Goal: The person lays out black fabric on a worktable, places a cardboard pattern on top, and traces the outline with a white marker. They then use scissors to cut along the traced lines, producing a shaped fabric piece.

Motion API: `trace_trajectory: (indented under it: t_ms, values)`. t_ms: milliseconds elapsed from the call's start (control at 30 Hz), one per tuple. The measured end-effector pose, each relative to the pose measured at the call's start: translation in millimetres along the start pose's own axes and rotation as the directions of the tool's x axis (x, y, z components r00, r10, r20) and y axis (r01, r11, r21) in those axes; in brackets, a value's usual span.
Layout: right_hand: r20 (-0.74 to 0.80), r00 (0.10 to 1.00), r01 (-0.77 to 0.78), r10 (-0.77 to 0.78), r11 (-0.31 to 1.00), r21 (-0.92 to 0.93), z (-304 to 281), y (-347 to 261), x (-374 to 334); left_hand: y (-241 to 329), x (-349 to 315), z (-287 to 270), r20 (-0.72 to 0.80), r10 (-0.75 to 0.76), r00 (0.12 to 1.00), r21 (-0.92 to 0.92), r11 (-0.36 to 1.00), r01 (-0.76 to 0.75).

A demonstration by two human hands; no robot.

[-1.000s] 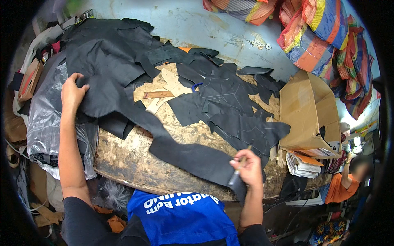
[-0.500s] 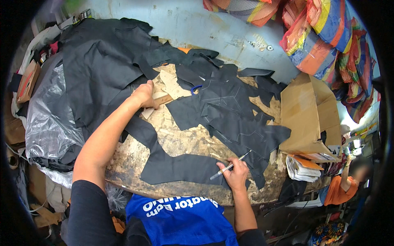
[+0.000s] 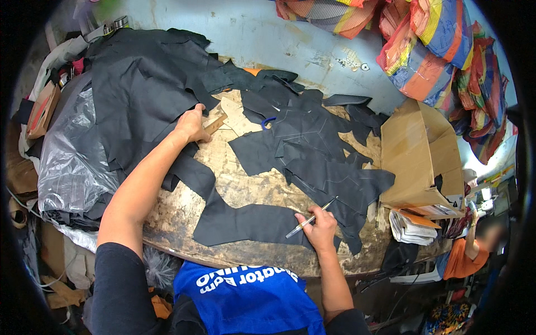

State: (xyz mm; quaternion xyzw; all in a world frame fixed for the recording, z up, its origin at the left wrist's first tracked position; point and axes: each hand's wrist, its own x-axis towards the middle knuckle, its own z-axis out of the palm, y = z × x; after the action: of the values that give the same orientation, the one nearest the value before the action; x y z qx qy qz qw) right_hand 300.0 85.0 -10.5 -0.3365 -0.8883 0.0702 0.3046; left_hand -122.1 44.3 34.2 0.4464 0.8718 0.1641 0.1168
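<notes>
My left hand (image 3: 194,125) is closed at the edge of a large black leather sheet (image 3: 139,89). A flat brown strip-like piece (image 3: 215,124) sticks out from its thumb side; its exact kind is unclear. Cream pattern pieces (image 3: 239,117) lie just beyond that strip. In my right hand (image 3: 321,230) is a slim silver marking pen (image 3: 300,225), held slantwise between thumb and fingers, over the right end of a curved black leather piece (image 3: 240,223). More black leather pieces (image 3: 312,151) with pale drawn lines overlap to the right. A blue handle loop (image 3: 268,121) shows among them.
The worn wooden table (image 3: 184,223) curves along my front. An open cardboard box (image 3: 410,151) stands at the right, beside folded papers (image 3: 412,229). Clear plastic wrap (image 3: 75,153) covers a bundle at left. Striped bags (image 3: 424,72) hang above. Another person (image 3: 466,254) sits at far right.
My left hand has moved slightly up and away with the brown strip. A pale piece that showed beneath it is no longer visible there. The right hand with the pen has shifted only slightly.
</notes>
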Motion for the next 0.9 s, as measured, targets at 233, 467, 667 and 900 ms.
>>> trace_trajectory:
  t_ms: [233,467,667,900]
  values:
    - [-0.019,1.0,-0.014,0.014,1.0,-0.011,4.8,-0.1,0.9,-22.3,18.8,2.5,0.029,-0.131,0.991,-0.186,0.973,0.134]
    - [0.008,0.999,-0.045,0.046,0.997,-0.056,7.9,-3.2,9.2,-16.0,31.1,-23.2,0.327,-0.125,0.937,-0.661,0.678,0.321]
    - [0.02,0.999,-0.037,0.037,0.999,0.014,12.1,0.2,14.1,3.3,22.1,-40.1,0.346,0.05,0.937,-0.872,0.385,0.301]
    - [0.018,0.999,-0.036,0.036,0.999,0.017,9.2,1.4,14.2,11.6,8.1,-28.7,0.326,0.162,0.931,-0.918,0.289,0.272]
